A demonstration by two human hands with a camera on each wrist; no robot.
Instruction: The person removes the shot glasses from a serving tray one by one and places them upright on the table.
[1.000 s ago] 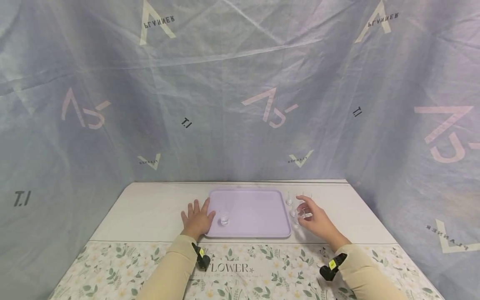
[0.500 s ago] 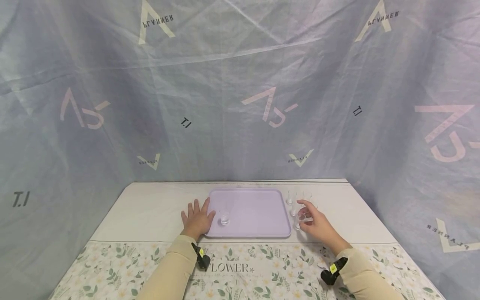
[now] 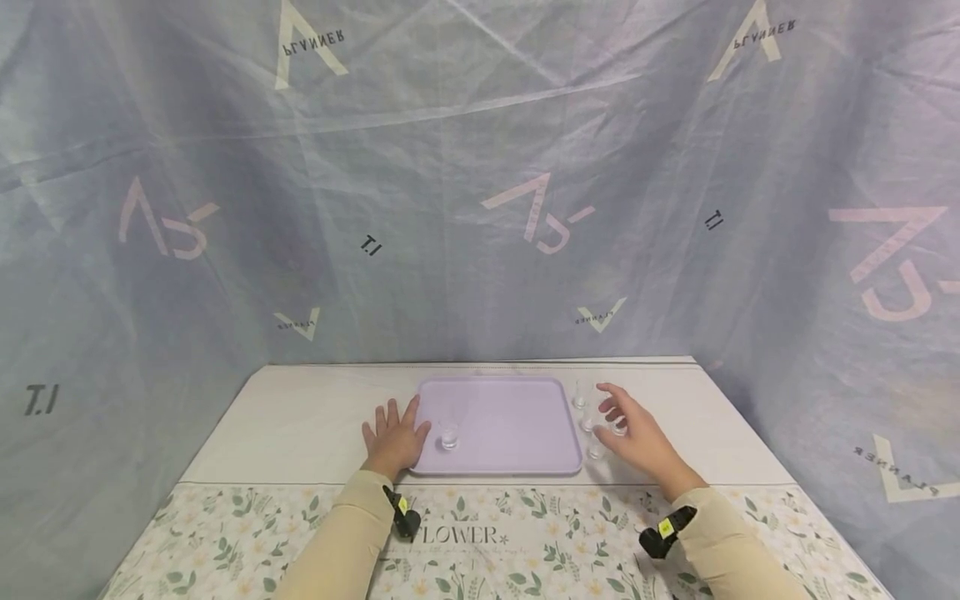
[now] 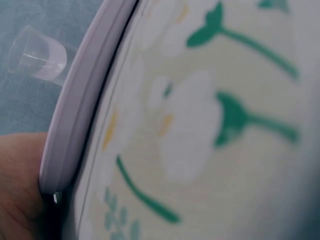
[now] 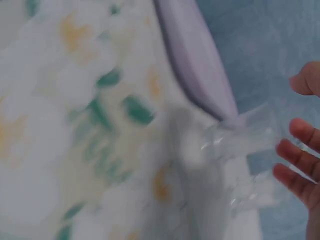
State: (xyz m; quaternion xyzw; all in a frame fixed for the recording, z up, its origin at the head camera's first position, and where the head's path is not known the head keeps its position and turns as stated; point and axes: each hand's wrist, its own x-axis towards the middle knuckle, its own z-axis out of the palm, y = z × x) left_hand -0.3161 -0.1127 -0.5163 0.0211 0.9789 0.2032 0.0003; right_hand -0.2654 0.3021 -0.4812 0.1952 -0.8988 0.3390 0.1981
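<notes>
A lilac tray (image 3: 517, 425) lies on the white part of the table cover. One small clear glass (image 3: 448, 439) stands upright near its left side. My left hand (image 3: 396, 442) rests with spread fingers at the tray's left edge; the thumb side overlaps the rim (image 4: 75, 115) in the left wrist view. My right hand (image 3: 630, 429) hovers beyond the tray's right side, thumb and fingers (image 5: 295, 155) parted. Around it stand several more clear glasses, among them a near glass (image 3: 595, 450), a middle glass (image 3: 587, 422) and a far glass (image 3: 579, 400). The right fingers partly hide others.
A floral cover (image 3: 480, 542) spans the front of the table. Grey-blue curtains (image 3: 450, 250) hang close behind the table and along both sides. Black wrist cameras (image 3: 658, 542) sit at both sleeves.
My right hand has come off a clear glass it held by the tray's right edge. Its fingers have spread and lifted slightly. My left hand stays in place.
</notes>
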